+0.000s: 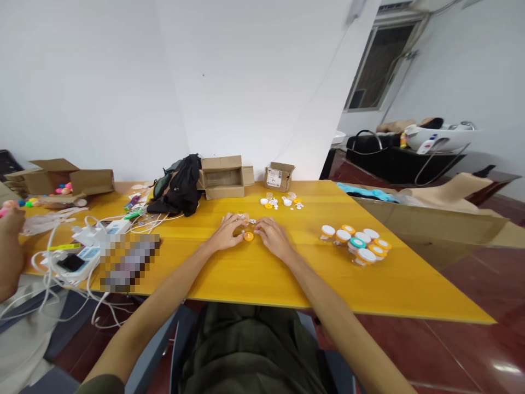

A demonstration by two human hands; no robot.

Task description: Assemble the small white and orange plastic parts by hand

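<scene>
Close in front of me, an orange lid (248, 236) lies on the yellow table between my two hands. My left hand (228, 233) rests at its left, thumb and fingers apart, with the thumb tip near the lid's edge. From the other side my right hand (271, 237) reaches in with bent, parted fingers close to the lid. Nothing held shows in either hand. Just beyond the lid are small white pieces (253, 221) and a clear plastic jar (245, 217), partly hidden by my left fingers.
Several lidded jars (359, 242) stand at the right. Small white parts and orange lids (268, 206) lie farther back, before a small carton (279, 177). An open cardboard box (223, 178) and a black bag (180, 189) stand behind. Cables, power strips (88, 256) and another person's arm (10, 254) are left.
</scene>
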